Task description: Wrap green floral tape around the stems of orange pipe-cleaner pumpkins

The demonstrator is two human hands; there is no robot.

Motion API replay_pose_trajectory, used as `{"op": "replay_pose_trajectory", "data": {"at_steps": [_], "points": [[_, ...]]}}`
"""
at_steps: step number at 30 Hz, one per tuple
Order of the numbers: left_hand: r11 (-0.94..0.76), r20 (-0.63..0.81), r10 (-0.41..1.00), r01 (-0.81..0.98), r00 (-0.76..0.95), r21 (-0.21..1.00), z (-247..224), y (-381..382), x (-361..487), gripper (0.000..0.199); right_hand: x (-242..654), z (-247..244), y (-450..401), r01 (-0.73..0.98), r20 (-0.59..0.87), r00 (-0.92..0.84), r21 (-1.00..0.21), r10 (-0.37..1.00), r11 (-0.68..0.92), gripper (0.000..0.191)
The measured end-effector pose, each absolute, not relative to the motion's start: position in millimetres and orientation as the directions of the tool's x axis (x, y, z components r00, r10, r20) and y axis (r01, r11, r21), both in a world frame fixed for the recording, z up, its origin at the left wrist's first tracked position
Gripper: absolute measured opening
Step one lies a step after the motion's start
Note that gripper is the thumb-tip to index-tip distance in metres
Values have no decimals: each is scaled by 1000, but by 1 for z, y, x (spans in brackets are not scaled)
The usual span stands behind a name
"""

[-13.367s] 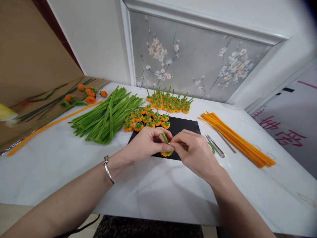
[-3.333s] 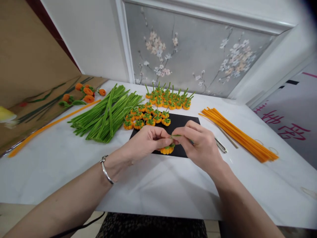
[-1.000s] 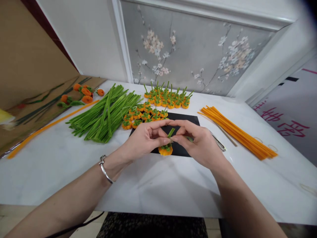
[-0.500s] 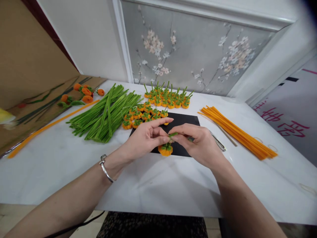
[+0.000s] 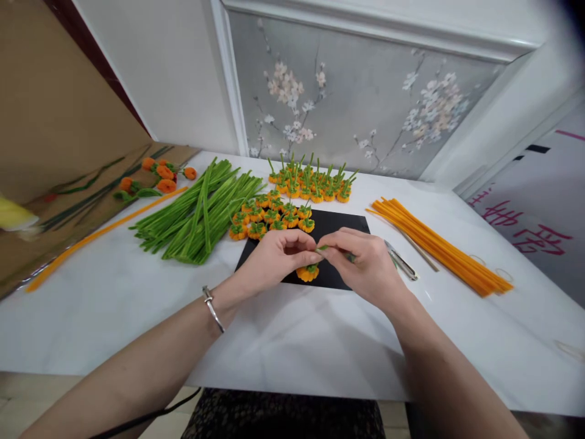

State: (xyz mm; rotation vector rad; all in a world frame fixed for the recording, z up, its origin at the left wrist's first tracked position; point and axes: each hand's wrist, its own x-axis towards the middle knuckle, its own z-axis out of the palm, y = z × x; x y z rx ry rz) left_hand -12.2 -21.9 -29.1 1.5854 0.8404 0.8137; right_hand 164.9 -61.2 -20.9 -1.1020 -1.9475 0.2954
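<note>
Over the black mat (image 5: 336, 277), my left hand (image 5: 278, 256) and my right hand (image 5: 361, 256) meet with fingertips pinched on a short green pipe cleaner stem (image 5: 322, 248). An orange pipe cleaner pumpkin (image 5: 308, 273) with green on its top hangs just below my left fingertips. Its stem is partly hidden by my fingers. Right behind my left hand, several similar small pumpkins (image 5: 271, 216) with curled green tops sit close together, some on the mat. Farther back stand several more orange pumpkins (image 5: 315, 183) with straight green stems.
A heap of green pipe cleaners (image 5: 196, 213) lies to the left, and a bundle of orange pipe cleaners (image 5: 443, 247) to the right. Metal scissors or pliers (image 5: 402, 262) rest beside my right hand. Orange flowers (image 5: 165, 177) lie on brown paper at the far left.
My left index finger, stretched out before, has curled in to the pinch. Both hands stay together at the green stem; the pumpkin beneath hangs slightly higher.
</note>
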Motion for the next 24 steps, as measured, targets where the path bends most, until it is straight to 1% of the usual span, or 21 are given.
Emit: {"op": "replay_pose_trajectory", "data": {"at_steps": [3,7,12,16,24], "points": [[-171,89,856,116,510,978,-31,-20,-14,15,163,-23,-60,589,552,-254,-563,794,579,16],[-194,89,847,150,525,970,-26,-21,-18,17,163,-25,-56,554,537,-261,-597,802,580,14],[-148,53,854,143,518,979,-22,-21,-20,22,164,-28,-49,507,525,-252,-644,813,573,22],[-203,92,853,163,514,966,-21,-17,-18,25,164,-30,-42,490,536,-225,-660,814,570,26],[-274,148,857,192,494,942,-19,-10,-8,23,165,-33,-32,445,534,-163,-711,830,544,24]]}}
